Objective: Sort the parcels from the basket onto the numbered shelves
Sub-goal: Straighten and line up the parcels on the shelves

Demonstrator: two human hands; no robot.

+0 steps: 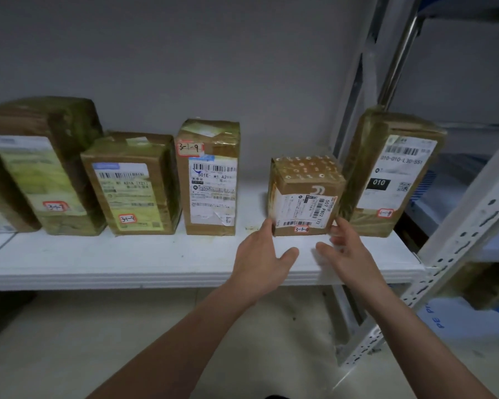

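As left hand [260,254] touches, parcel [306,194] on shelf [127,254]

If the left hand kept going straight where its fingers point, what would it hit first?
The small parcel: the left hand points at its lower left corner and seems to be touching it, though depth is unclear.

White shelf [127,254] carries 5 taped brown parcels standing in a row, left to right: 3-1-7 parcel [41,168], 3-1-8 parcel [130,185], 3-1-9 parcel [211,180], gap, small parcel [306,194], tall 010 parcel [392,174].
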